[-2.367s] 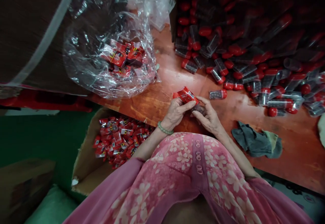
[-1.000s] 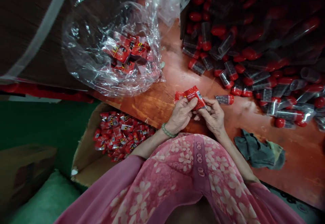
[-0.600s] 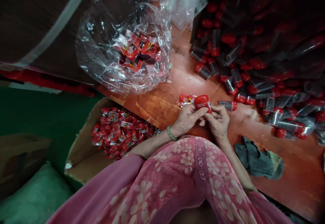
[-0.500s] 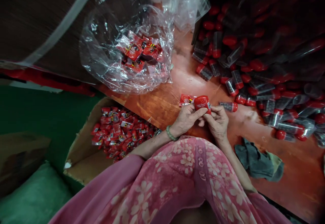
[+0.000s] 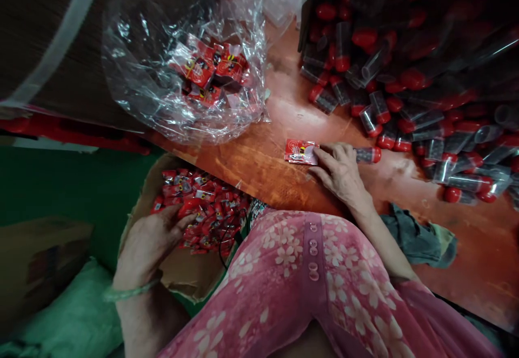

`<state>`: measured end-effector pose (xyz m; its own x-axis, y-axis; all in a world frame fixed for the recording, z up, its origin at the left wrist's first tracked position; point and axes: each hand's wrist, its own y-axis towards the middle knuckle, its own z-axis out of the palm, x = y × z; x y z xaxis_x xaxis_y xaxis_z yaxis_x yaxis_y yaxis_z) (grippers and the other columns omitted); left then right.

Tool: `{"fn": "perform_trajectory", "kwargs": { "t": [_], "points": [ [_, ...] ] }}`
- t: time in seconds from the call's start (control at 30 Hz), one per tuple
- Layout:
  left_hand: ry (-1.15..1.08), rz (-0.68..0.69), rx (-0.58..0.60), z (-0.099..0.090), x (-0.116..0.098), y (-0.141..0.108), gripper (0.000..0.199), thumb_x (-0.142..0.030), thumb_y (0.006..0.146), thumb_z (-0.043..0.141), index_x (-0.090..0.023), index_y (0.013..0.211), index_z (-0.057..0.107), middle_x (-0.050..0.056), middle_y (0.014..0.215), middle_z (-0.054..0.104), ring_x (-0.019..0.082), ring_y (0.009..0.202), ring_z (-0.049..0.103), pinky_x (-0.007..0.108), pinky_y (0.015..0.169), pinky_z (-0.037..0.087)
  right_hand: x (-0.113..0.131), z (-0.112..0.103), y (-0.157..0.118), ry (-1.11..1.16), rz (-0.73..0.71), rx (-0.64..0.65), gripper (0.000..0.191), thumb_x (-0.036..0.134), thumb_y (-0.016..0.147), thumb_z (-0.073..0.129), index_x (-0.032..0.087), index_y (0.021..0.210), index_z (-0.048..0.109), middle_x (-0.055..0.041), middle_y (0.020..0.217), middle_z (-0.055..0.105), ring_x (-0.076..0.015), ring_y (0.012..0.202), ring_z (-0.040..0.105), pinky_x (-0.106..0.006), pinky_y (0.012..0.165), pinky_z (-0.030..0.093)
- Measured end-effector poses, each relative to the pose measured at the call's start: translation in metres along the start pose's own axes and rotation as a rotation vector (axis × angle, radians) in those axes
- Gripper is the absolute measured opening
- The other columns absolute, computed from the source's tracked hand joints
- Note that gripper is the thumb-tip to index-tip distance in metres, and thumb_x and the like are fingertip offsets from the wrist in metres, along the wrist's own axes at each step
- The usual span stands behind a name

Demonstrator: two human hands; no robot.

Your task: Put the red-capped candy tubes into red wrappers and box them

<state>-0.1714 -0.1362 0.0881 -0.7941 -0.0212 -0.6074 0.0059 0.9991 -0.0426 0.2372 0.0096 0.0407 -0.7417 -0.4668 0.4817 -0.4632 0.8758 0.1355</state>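
Left hand [image 5: 150, 244] spread over glossy red sachets [image 5: 211, 206] — right hand [image 5: 338, 171] pressing a flat sachet [image 5: 300, 151].

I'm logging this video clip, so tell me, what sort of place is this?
Probably a small hand-packing workshop: a heap of clear red-capped tubes on a wooden table, a cardboard box of red sachets, and more sachets in a clear plastic bag.

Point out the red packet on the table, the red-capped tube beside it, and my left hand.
Red packet [image 5: 299, 151]: head view, on its printed face.
Red-capped tube [image 5: 375, 155]: head view, on the red cap.
Left hand [image 5: 149, 244]: head view, on the back of the hand.
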Motion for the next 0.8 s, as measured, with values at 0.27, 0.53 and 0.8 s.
{"fn": "perform_trajectory", "kwargs": {
  "t": [0.27, 0.53, 0.8],
  "points": [
    [0.118, 0.143, -0.129, 0.067, -0.070, 0.058, 0.042, -0.033, 0.094, 0.066, -0.030, 0.135, 0.064, 0.006, 0.132, 0.072, 0.029, 0.118, 0.071, 0.045, 0.105, 0.056, -0.001, 0.023, -0.005, -0.150, -0.053, -0.031, 0.030, 0.029, 0.103, 0.050, 0.025, 0.125, 0.069, -0.0142, 0.133, 0.065, -0.0297, 0.118, 0.052, -0.048, 0.096, 0.042],
    [-0.012, 0.539, 0.074, 0.164, -0.121, 0.139, 0.037, -0.027, 0.102, 0.049, -0.015, 0.133, 0.065, 0.018, 0.144, 0.062, 0.027, 0.139, 0.057, 0.050, 0.117, 0.049, 0.006, 0.031, -0.003, -0.080, -0.026, -0.049, 0.027, 0.025, 0.102, 0.049, 0.022, 0.112, 0.074, -0.0143, 0.127, 0.069, -0.0275, 0.113, 0.055, -0.046, 0.094, 0.042],
    [0.000, 0.604, 0.020, 0.169, -0.117, 0.147, 0.027, -0.025, 0.101, 0.050, -0.022, 0.109, 0.076, 0.011, 0.121, 0.075, 0.024, 0.116, 0.066, 0.044, 0.100, 0.054, 0.013, -0.006, -0.005, -0.105, 0.009, 0.135, 0.028, 0.027, 0.102, 0.051, 0.018, 0.121, 0.070, -0.0145, 0.122, 0.069, -0.0292, 0.109, 0.056, -0.045, 0.094, 0.046]
  ]
}}
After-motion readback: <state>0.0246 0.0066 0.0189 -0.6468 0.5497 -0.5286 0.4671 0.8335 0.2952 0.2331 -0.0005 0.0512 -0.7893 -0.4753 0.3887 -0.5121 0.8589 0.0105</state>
